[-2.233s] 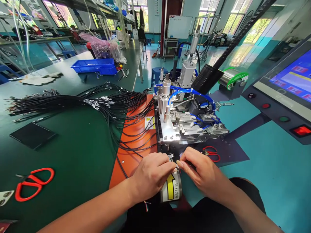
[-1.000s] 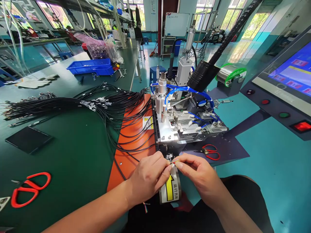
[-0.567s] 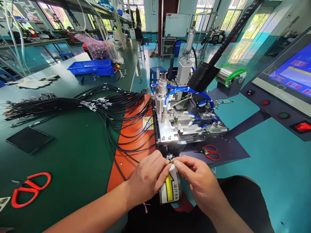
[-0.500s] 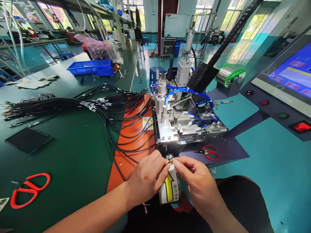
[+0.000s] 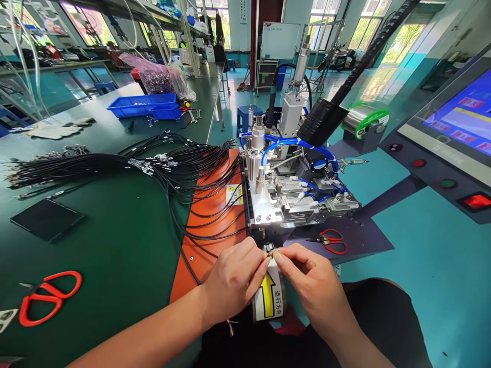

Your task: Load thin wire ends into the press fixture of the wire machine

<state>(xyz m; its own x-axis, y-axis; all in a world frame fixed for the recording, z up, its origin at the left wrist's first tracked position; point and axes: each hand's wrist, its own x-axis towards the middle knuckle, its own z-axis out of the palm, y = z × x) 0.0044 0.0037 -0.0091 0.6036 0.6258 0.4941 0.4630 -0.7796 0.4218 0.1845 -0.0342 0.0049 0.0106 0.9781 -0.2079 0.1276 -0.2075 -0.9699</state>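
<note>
My left hand (image 5: 233,278) and my right hand (image 5: 312,281) meet fingertip to fingertip at the front of a small metal machine (image 5: 286,197). Together they pinch the stripped end of a thin black cable (image 5: 190,261), whose fine coloured wires show between my fingers at the machine's lower fixture. The cable runs left from my left hand across an orange plate (image 5: 213,225). Below my fingers hangs a white label with a yellow arrow (image 5: 269,299).
A bundle of black cables (image 5: 115,163) spreads over the green bench. Red scissors (image 5: 46,299) lie front left, smaller red scissors (image 5: 332,241) right of the machine. A blue tray (image 5: 143,105) sits far back. A control panel with a screen (image 5: 456,128) stands right.
My hands have crept slightly up toward the machine's fixture, still pinching the wire end. The view has shifted a little; nothing else moved.
</note>
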